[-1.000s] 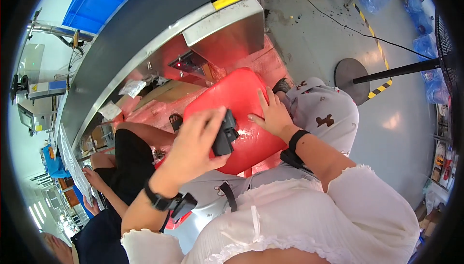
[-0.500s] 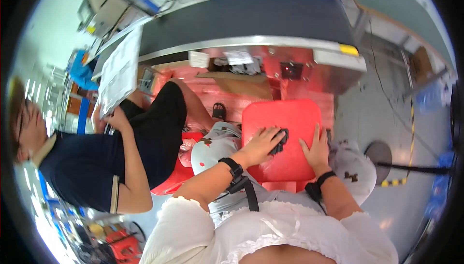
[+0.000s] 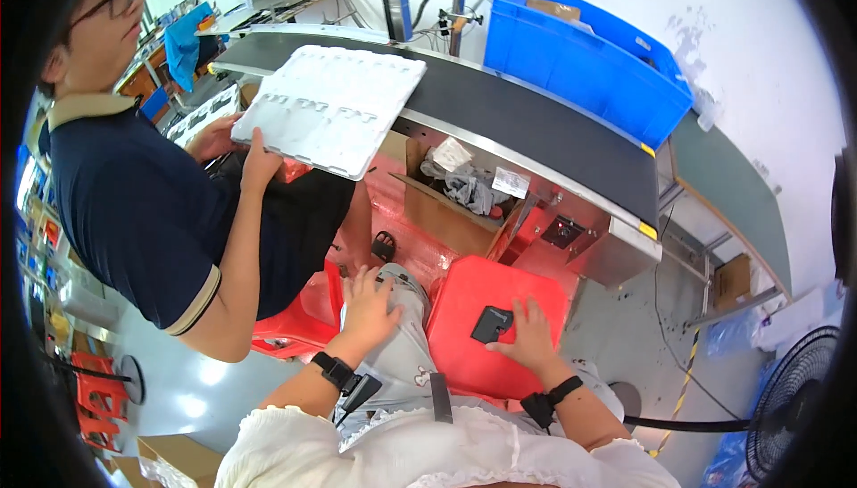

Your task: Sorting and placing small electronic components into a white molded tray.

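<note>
A small flat black case-like piece [image 3: 492, 324] lies on the red stool [image 3: 464, 367] in front of me; its exact kind I cannot make out. My right hand [image 3: 532, 338] is open over the stool, fingers spread, the thumb close to the piece's right edge; whether they touch I cannot tell. My left hand [image 3: 370, 311] rests open on my left knee, off to the left of the stool, and nothing shows in it. Black straps with small black devices circle both my wrists.
At my left a seated person holds a white molded tray [image 3: 330, 100] with both hands. A dark conveyor belt [image 3: 536, 117] crosses ahead, with a blue bin [image 3: 580, 68] behind it. Under it stands an open cardboard box [image 3: 437, 211]. A black fan [image 3: 794, 403] is at right.
My left hand has left the black piece and moved left onto my knee. My right hand is now beside the piece. My view has turned, and the other person's white tray now shows its broad face.
</note>
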`<act>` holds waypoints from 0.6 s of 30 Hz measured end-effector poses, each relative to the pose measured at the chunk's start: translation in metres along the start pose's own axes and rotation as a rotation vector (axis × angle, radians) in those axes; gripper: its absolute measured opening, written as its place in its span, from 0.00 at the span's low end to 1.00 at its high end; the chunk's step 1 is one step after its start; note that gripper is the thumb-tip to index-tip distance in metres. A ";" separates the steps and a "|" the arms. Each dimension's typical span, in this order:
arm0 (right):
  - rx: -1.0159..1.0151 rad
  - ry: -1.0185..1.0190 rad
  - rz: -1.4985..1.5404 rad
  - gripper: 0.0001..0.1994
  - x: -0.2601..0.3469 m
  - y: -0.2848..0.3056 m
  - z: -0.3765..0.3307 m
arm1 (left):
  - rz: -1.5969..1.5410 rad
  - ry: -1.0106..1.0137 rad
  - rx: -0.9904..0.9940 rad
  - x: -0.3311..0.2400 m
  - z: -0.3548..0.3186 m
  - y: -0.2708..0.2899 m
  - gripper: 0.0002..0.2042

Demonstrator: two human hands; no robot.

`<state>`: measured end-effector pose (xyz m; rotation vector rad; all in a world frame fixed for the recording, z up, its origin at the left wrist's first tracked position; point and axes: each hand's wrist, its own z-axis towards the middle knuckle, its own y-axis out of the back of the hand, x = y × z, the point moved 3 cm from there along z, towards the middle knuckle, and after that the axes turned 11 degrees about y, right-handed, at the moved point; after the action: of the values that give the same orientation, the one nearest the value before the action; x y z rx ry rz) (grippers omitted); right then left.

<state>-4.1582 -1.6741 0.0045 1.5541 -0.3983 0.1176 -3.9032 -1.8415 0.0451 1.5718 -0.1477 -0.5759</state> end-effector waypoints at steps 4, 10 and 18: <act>0.196 0.133 -0.123 0.55 0.018 -0.011 0.022 | -0.188 0.135 -0.101 0.010 -0.012 -0.007 0.26; 0.342 0.088 -0.163 0.53 0.018 -0.035 0.030 | -0.226 0.145 -0.135 0.018 -0.014 -0.006 0.23; 0.376 0.024 -0.292 0.48 0.038 -0.034 0.038 | -0.266 0.142 -0.154 0.021 -0.014 -0.006 0.23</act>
<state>-4.1191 -1.7190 -0.0166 1.9625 -0.1296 -0.0179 -3.8803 -1.8370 0.0336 1.4855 0.2118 -0.6627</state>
